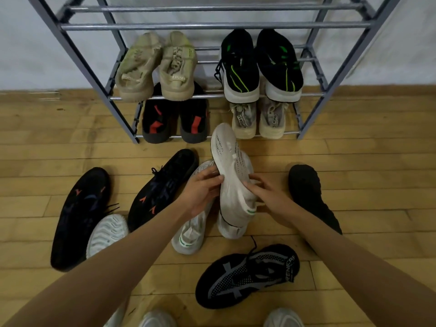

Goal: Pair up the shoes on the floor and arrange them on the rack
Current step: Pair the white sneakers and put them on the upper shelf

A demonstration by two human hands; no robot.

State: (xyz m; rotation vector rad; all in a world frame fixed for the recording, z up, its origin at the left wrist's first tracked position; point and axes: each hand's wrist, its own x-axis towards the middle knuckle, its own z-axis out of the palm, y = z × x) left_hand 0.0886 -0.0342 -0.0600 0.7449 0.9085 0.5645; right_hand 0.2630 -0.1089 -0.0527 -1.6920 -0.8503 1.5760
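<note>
Both my hands hold one white knit shoe [232,161] just above the floor, tilted on its side with the toe pointing at the rack. My left hand [203,190] grips its sole side and my right hand [269,197] grips the upper near the heel. A second white shoe with green marks [191,232] lies on the floor under my left wrist. The grey metal rack [212,25] stands ahead. It carries a beige pair [155,64] and a black-and-green pair [262,64] on one shelf, and a black-and-red pair [174,119] and a pale grey pair [258,119] below.
Loose on the wooden floor lie two black shoes with orange marks [80,218] [162,187], a white shoe sole-up [107,232], a plain black shoe [309,192] at right and a black-and-grey shoe [247,274] near me. The upper rack bars hold nothing.
</note>
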